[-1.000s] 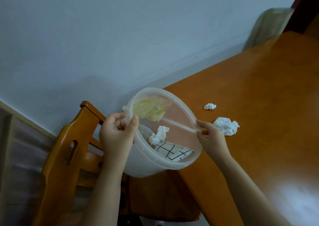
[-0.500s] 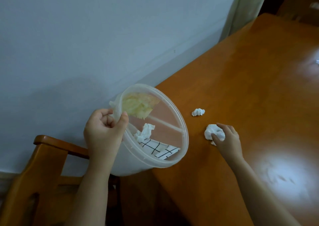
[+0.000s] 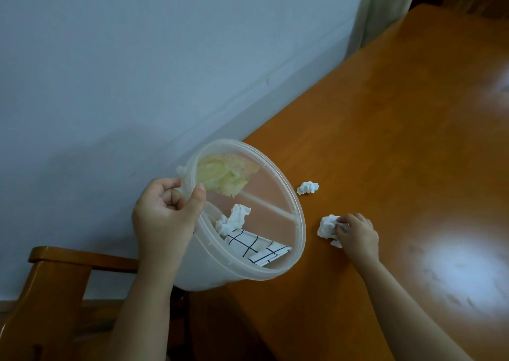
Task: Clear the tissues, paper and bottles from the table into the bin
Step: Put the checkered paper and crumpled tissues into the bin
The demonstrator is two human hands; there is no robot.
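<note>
Wood, brown and smooth, is what the chair (image 3: 41, 278) at 8 o'clock is made of. Next to it, the left hand (image 3: 165, 217) is closed on the rim of the bin (image 3: 298, 239), with the thumb inside and the other fingers (image 3: 168, 195) curled outside. The bin is a round tub of cloudy plastic, held in the air just off the bench (image 3: 413, 154) edge and tipped so its mouth faces the bench. Inside it can be seen a crumpled tissue (image 3: 232, 220), a folded paper with black lines (image 3: 256, 246) and something pale yellow (image 3: 220, 179).

At 3 o'clock from the bin, a big tissue (image 3: 327, 227) lies on the bench. The right hand (image 3: 356, 232) is laid on it, with its fingers (image 3: 343, 224) bent around its right side; whether it is lifted yet cannot be told. The bin mouth lies at 9 o'clock from this hand, so a short sweep that way is probably all that is needed. A small tissue (image 3: 308, 187) is left at 11 o'clock from the right hand. It is soft, white and lumpy. No bottles are seen.
</note>
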